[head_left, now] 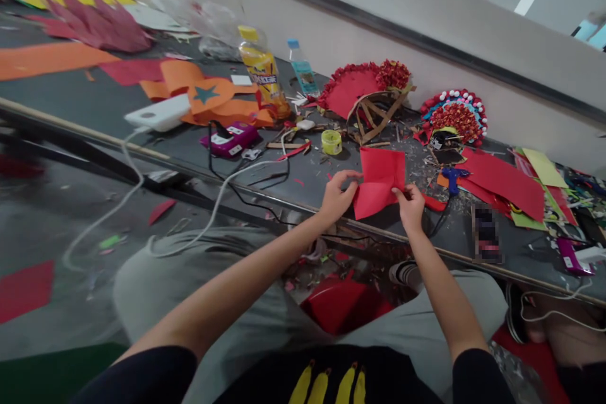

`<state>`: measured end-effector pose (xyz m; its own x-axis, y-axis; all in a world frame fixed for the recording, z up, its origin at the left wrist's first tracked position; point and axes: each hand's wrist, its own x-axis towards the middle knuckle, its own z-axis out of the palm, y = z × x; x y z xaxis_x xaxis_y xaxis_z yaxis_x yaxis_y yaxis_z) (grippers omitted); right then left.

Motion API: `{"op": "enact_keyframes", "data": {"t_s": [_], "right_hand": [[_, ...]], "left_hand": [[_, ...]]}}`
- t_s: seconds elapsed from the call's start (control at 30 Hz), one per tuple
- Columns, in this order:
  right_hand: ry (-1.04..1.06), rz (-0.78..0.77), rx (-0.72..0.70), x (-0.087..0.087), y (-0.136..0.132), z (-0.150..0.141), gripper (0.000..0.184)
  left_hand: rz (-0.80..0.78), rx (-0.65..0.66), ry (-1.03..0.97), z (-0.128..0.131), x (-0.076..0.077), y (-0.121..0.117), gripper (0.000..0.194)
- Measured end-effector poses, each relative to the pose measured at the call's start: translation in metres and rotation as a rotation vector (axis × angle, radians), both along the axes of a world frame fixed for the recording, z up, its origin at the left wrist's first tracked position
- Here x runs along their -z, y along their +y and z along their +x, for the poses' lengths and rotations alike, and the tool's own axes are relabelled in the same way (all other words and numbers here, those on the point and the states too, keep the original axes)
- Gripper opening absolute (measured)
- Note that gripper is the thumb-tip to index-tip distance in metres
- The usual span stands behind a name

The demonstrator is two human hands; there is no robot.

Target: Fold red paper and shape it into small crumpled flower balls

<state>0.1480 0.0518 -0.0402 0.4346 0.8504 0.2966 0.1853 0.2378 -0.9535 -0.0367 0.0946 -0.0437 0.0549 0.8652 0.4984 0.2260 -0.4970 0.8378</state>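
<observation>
Between left hand [339, 194] and right hand [411, 207], over the dark-grey tabletop [310, 167]: one creased bright-red paper sheet [376, 192]. Left grips its left edge, right pinches its right edge; both curled, forearms [279, 247] stretched forward. Right of it: one blue glue gun [453, 180]. Beyond: one yellow tape roll [331, 142], then two red ruffled fan-shaped pieces [351, 93], two plastic bottles [264, 72], one yellow-capped, one blue-capped.

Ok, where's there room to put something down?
Mostly bare: the table between its front edge and the long orange strip, left of the white box. A smaller, lightly littered gap: between the yellow tape roll and left hand. It's crowded around the blue glue gun.
</observation>
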Motion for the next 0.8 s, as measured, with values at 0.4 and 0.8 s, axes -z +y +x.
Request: {"op": "enact_keyframes", "data": {"t_s": [0.4,0.8], "right_hand": [[0.379,0.045,0.101,-0.044,0.007,0.015,0.050],[0.398,-0.061,-0.206,-0.077,-0.012,-0.008,0.058]], "left_hand": [[0.202,0.558,0.415,0.015,-0.050,-0.008,0.014],[-0.361,0.765,-0.259,0.043,-0.063,-0.009,0.075]]}}
